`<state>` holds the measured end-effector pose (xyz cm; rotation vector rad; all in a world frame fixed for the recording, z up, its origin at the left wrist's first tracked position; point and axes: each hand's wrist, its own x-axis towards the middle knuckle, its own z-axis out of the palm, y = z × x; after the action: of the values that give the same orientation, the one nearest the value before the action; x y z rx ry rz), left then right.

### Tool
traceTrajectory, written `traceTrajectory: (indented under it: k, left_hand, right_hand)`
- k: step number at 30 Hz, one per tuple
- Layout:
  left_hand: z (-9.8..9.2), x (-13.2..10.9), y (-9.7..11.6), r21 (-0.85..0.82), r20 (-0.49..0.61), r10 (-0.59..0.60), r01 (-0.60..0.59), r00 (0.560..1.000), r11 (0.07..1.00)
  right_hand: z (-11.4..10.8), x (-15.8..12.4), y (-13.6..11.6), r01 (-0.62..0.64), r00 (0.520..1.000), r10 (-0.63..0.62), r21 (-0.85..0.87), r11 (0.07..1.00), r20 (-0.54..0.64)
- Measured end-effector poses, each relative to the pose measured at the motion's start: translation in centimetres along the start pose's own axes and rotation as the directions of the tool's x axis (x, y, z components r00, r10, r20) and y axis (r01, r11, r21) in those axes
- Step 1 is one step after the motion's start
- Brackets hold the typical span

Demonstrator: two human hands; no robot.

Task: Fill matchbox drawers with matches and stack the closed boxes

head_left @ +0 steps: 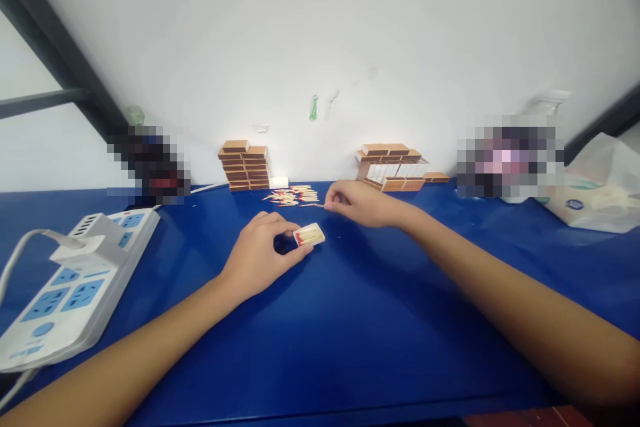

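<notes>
Between thumb and fingers, my left hand (pixel 265 247) grips a small white matchbox tray (pixel 320 239). Several red-headed matches (pixel 311 235) lie side by side inside it. My right hand (pixel 357 203) is closed in a pinch at the right edge of a loose match pile (pixel 293 195). A single match (pixel 313 205) sticks out leftward from its fingertips. The pile lies on the blue table just beyond the tray, its matches pointing in mixed directions.
Matchboxes (pixel 249 170) are stacked against the wall at left, beside a small white block (pixel 279 182). Another matchbox stack (pixel 393 163) stands behind my right hand. A power strip (pixel 75 273) with a cable occupies the left side; a tissue pack (pixel 590 200) lies at right.
</notes>
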<state>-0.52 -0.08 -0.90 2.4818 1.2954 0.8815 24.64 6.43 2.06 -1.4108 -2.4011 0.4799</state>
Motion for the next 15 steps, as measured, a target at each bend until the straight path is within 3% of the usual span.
traceTrajectory:
  k: [3,6,11,15]
  left_hand:
    - [0.0,-0.1,0.1,0.002,0.005,-0.027,0.027,1.0,1.0]
    - [-0.1,-0.2,0.1,0.01,0.028,0.011,-0.012,1.0,1.0]
    - [-0.1,-0.1,0.0,0.015,0.067,0.06,-0.061,0.996,0.998]
    - [0.0,-0.2,0.2,-0.001,0.068,0.055,-0.055,0.996,0.998]
  right_hand:
    - [0.8,-1.7,-2.7,0.129,0.991,-0.131,0.052,0.99,0.033]
    - [1.3,-2.5,-4.4,0.141,0.986,-0.142,0.018,0.99,0.084]
    - [1.6,-2.5,-4.8,0.103,0.986,-0.102,-0.002,0.995,0.129]
    - [1.8,-2.7,-4.4,0.14,0.98,-0.145,0.047,0.989,0.134]
